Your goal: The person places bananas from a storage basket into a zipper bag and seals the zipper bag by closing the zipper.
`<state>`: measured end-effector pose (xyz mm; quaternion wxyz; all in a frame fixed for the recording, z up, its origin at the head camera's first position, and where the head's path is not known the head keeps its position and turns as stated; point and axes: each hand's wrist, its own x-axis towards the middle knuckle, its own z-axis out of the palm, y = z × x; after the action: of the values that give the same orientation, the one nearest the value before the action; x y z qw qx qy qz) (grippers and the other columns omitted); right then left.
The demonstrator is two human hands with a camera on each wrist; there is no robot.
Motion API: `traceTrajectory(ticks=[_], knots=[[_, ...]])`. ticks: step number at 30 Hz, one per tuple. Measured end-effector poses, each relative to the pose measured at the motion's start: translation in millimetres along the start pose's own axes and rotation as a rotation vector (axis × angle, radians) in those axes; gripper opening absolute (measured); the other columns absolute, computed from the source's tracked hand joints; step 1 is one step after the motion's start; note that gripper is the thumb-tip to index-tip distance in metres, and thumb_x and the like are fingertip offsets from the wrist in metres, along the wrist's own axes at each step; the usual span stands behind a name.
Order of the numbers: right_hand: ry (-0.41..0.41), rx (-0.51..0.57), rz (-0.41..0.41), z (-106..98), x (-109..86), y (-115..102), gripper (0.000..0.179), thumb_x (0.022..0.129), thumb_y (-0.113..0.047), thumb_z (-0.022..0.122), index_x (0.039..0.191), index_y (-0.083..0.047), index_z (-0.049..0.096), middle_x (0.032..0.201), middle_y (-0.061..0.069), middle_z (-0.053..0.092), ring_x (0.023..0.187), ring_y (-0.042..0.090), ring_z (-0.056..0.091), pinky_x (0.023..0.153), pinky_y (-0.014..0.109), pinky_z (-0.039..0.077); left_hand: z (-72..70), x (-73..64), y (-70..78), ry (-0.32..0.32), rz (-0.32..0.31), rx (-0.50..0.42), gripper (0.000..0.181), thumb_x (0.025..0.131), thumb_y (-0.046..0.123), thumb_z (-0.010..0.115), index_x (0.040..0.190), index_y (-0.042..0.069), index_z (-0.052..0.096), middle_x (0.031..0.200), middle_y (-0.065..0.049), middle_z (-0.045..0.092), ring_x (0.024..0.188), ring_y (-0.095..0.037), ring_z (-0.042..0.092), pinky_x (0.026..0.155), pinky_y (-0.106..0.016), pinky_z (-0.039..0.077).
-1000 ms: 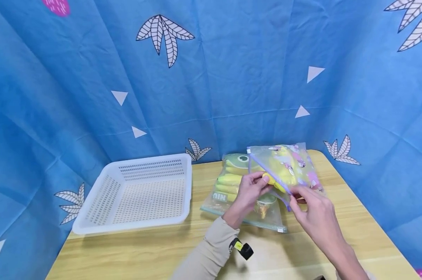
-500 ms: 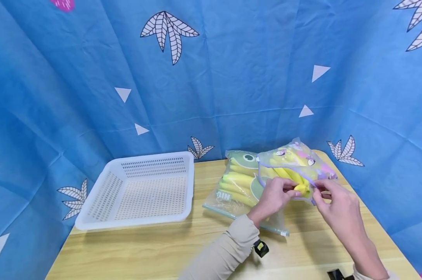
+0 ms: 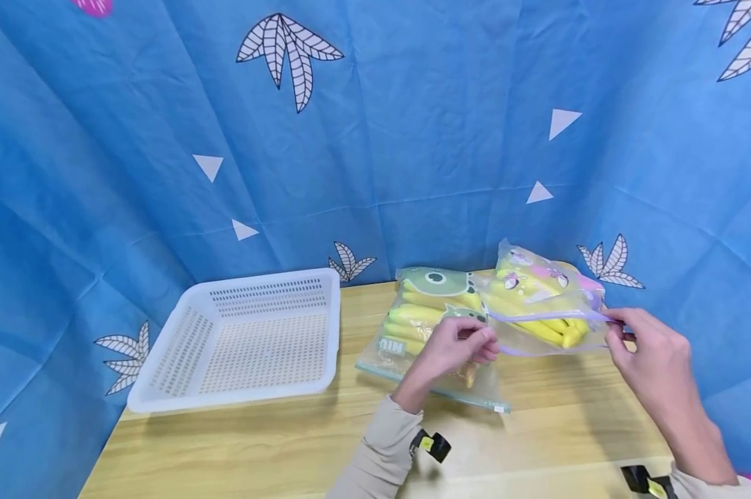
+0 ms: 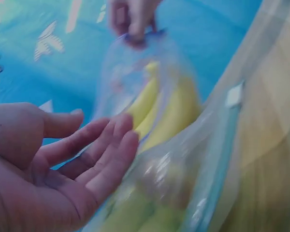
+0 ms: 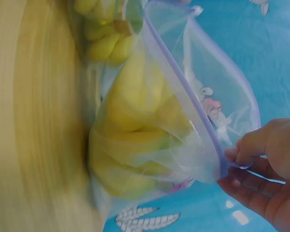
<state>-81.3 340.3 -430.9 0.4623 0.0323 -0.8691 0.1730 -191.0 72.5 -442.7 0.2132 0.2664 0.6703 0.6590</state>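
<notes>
A clear zip bag (image 3: 525, 281) with a purple zip strip and cartoon prints holds a bunch of bananas (image 3: 573, 334). My right hand (image 3: 652, 353) pinches the right corner of its mouth between thumb and fingers, and the mouth gapes wide in the right wrist view. At the mouth's left end is my left hand (image 3: 455, 346). The left wrist view shows that hand's thumb apart from its loosely bent fingers (image 4: 104, 166), with nothing between them. Beneath it lies a second clear bag (image 3: 391, 346), with green prints and a teal zip strip, full of bananas.
A white perforated plastic basket (image 3: 238, 400) stands at the left of the wooden table (image 3: 238, 450). Behind the table hangs a blue curtain (image 3: 413, 138) with leaf and triangle prints. Each wrist carries a small black camera mount (image 3: 436, 445).
My left hand was at the bananas' stem end and has let go, moving left to the bag's left corner. My right hand has moved right, stretching the purple-zipped mouth wider.
</notes>
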Motion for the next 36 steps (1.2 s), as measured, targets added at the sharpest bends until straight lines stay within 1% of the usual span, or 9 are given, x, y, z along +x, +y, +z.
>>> traceTrajectory(ticks=[2, 5, 8, 10, 15, 20, 28, 33, 36], knots=[[0.009, -0.011, -0.003, -1, -1.5, 5, 0.021, 0.08, 0.007, 0.06, 0.095, 0.003, 0.074, 0.083, 0.014, 0.072, 0.081, -0.022, 0.04, 0.062, 0.007, 0.037, -7.1, -1.7, 1.6, 0.039, -0.024, 0.004, 0.027, 0.104, 0.016, 0.062, 0.104, -0.01, 0.071, 0.087, -0.017, 0.075, 0.078, -0.028, 0.075, 0.07, -0.032, 0.064], [0.02, -0.018, 0.011, -1, -5.4, 10, 0.02, 0.08, 0.006, 0.061, 0.095, 0.003, 0.074, 0.081, 0.013, 0.07, 0.078, -0.017, 0.04, 0.059, 0.01, 0.036, -9.3, -0.9, 2.2, 0.092, -0.04, -0.011, 0.034, 0.105, 0.024, 0.061, 0.107, -0.01, 0.07, 0.089, -0.017, 0.074, 0.081, -0.029, 0.075, 0.07, -0.032, 0.064], [0.015, -0.015, 0.027, -1, -10.0, 10, 0.02, 0.08, 0.007, 0.062, 0.096, 0.003, 0.074, 0.082, 0.013, 0.07, 0.08, -0.021, 0.039, 0.059, 0.007, 0.035, -3.9, 1.6, 0.3, 0.088, -0.051, -0.031, 0.039, 0.105, 0.03, 0.062, 0.106, -0.008, 0.071, 0.091, -0.018, 0.075, 0.086, -0.032, 0.076, 0.074, -0.034, 0.064], [0.005, -0.009, 0.038, 0, -12.4, 9, 0.021, 0.081, 0.008, 0.062, 0.097, 0.003, 0.074, 0.085, 0.014, 0.072, 0.083, -0.024, 0.039, 0.06, 0.004, 0.036, 1.0, 2.2, -1.7, 0.089, -0.058, -0.021, 0.037, 0.103, 0.031, 0.064, 0.1, -0.005, 0.072, 0.089, -0.016, 0.075, 0.087, -0.033, 0.076, 0.074, -0.035, 0.064], [-0.001, 0.013, 0.07, -1, -18.1, 4, 0.023, 0.081, 0.012, 0.062, 0.098, 0.004, 0.075, 0.09, 0.017, 0.073, 0.089, -0.029, 0.04, 0.068, -0.001, 0.037, 7.6, 1.6, -5.4, 0.108, -0.056, -0.026, 0.021, 0.1, 0.018, 0.068, 0.096, -0.002, 0.073, 0.084, -0.012, 0.075, 0.084, -0.031, 0.076, 0.074, -0.036, 0.064], [-0.015, 0.036, 0.121, -7, -28.0, -4, 0.024, 0.082, 0.013, 0.059, 0.099, 0.005, 0.074, 0.091, 0.018, 0.073, 0.091, -0.033, 0.041, 0.074, -0.004, 0.039, 10.0, -0.5, -7.9, 0.097, -0.075, -0.123, 0.012, 0.098, 0.002, 0.066, 0.096, -0.009, 0.072, 0.083, -0.015, 0.075, 0.082, -0.034, 0.076, 0.073, -0.035, 0.064], [-0.034, 0.082, 0.158, -6, -42.7, -16, 0.026, 0.08, 0.017, 0.058, 0.098, 0.006, 0.072, 0.091, 0.017, 0.072, 0.094, -0.033, 0.044, 0.078, -0.004, 0.042, 10.8, -3.9, -19.2, 0.166, -0.094, -0.221, 0.009, 0.093, -0.004, 0.071, 0.098, -0.01, 0.074, 0.084, -0.017, 0.075, 0.075, -0.034, 0.076, 0.071, -0.033, 0.064], [-0.032, 0.048, 0.175, -1, -49.1, -9, 0.029, 0.078, 0.017, 0.06, 0.097, 0.001, 0.076, 0.089, 0.014, 0.073, 0.09, -0.031, 0.044, 0.079, -0.006, 0.038, 7.4, -7.8, -23.7, 0.173, -0.121, -0.247, 0.009, 0.093, -0.003, 0.071, 0.099, -0.009, 0.075, 0.086, -0.018, 0.076, 0.075, -0.032, 0.076, 0.07, -0.032, 0.064], [-0.028, 0.029, 0.185, 6, -49.6, 0, 0.03, 0.078, 0.016, 0.063, 0.096, -0.002, 0.078, 0.089, 0.015, 0.074, 0.088, -0.031, 0.042, 0.079, -0.006, 0.037, 7.7, -11.3, -26.1, 0.166, -0.133, -0.225, 0.007, 0.093, -0.005, 0.07, 0.097, -0.009, 0.074, 0.084, -0.016, 0.076, 0.075, -0.03, 0.077, 0.07, -0.031, 0.063]])
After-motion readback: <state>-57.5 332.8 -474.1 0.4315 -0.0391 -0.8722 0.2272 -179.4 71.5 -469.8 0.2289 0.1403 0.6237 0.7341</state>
